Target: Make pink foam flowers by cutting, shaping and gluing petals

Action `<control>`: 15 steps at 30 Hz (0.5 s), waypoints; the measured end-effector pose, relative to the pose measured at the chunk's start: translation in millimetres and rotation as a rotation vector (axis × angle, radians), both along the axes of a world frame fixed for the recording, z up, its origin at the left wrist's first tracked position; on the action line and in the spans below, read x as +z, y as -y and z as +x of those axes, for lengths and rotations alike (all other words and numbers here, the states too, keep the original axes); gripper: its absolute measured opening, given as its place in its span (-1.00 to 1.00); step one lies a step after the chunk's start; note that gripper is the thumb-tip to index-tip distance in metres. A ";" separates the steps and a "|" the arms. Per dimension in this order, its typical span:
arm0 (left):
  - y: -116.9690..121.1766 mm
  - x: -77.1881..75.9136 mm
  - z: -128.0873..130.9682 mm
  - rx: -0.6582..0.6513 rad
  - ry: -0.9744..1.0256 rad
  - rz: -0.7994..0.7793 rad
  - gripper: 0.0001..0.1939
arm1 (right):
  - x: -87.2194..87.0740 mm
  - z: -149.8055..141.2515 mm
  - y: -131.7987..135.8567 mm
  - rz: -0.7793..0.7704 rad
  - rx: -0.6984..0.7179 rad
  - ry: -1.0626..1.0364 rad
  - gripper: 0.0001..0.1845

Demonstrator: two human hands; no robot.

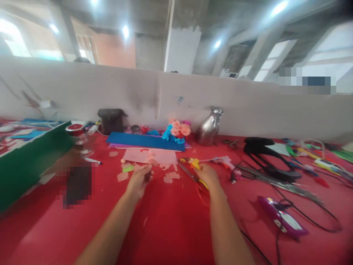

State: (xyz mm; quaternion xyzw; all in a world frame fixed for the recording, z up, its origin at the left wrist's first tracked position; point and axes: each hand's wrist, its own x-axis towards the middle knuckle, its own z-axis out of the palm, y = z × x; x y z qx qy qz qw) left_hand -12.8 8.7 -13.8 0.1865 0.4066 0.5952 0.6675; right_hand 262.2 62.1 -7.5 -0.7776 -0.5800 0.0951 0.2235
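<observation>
My left hand (pixel 141 180) pinches a small pink paper flower (pixel 152 158) by its lower end, above a pale pink sheet (pixel 168 157). My right hand (pixel 208 176) is closed around a yellow tool with a dark reddish tip, which looks like a glue gun (pixel 193 162); its tip points left toward the flower. Scissors (pixel 190 173) with yellow handles lie partly under my right hand. A pink glue gun (pixel 226 162) rests just beyond, to the right. Cut pink paper petals (pixel 168 178) and a green scrap (pixel 128 168) are scattered near my left hand.
A blue sheet stack (pixel 143 141) lies behind, with a paper flower bunch (pixel 179 130) and a metal jug (pixel 211 127). At left stand a jar (pixel 78 138) and green partition (pixel 30 162). At right are a black strap (pixel 264 162), wires (pixel 286 189), cables and a purple power strip (pixel 284 219).
</observation>
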 end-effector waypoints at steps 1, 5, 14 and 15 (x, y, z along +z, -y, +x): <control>-1.3 -0.4 -0.2 0.015 0.005 -0.004 -0.82 | -4.7 -1.3 -2.8 -0.019 0.009 0.006 -0.84; -4.5 -1.2 -0.8 0.024 0.011 -0.023 -0.82 | -7.2 2.4 -9.1 -0.066 -0.011 0.037 -0.73; -0.6 1.5 1.0 0.065 -0.146 0.073 -0.76 | 28.9 -16.0 22.1 0.103 0.078 -0.977 -0.69; -0.2 2.1 1.4 0.070 -0.174 0.084 -0.75 | 32.1 -21.9 26.4 0.044 0.160 -1.103 -0.72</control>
